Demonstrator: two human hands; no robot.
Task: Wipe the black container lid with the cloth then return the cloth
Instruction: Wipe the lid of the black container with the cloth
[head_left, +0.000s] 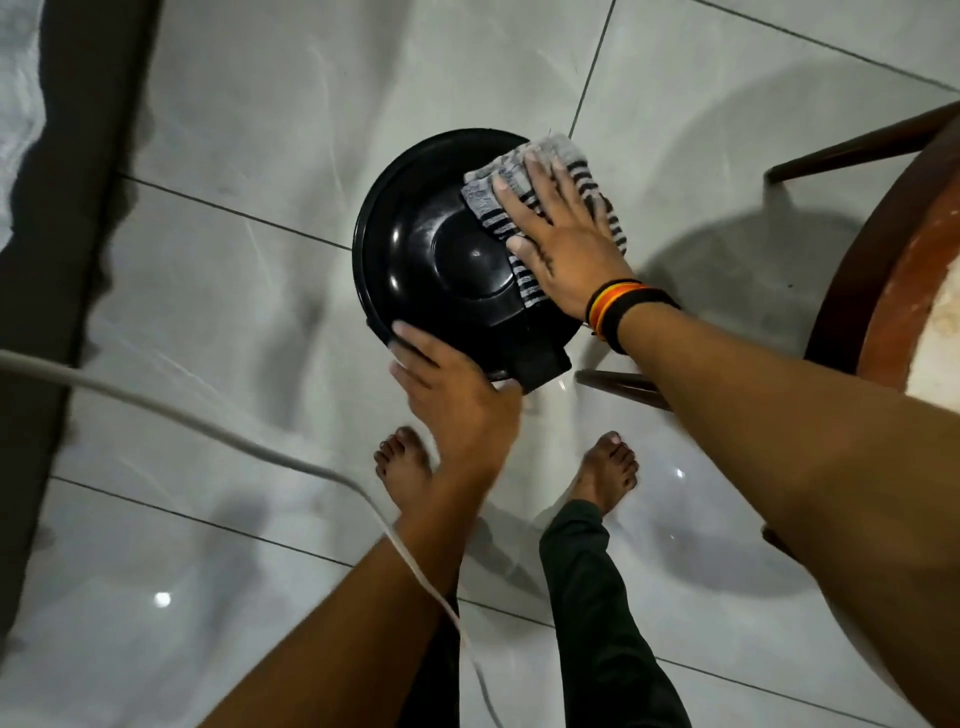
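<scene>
Below me the glossy pale grey tiled floor (260, 182) fills most of the frame, with a round dark wooden stool (883, 249) at the right edge. At the centre I have the round glossy black plastic container lid (441, 249), held up above the floor. My left hand (457, 395) curls its fingers over the lid's lower rim near a squared tab and grips it steady. My right hand (566, 239), with a black, orange and yellow wristband (621, 312), lies spread flat, pressing the grey and black striped cloth (519, 171) onto the lid's upper right part. A thin white cable (208, 415) crosses the lower left. I judge the wiping step is in hand; next calls for sweeping the cloth across the uncovered left side, which shows a faint haze, then returning the cloth.
</scene>
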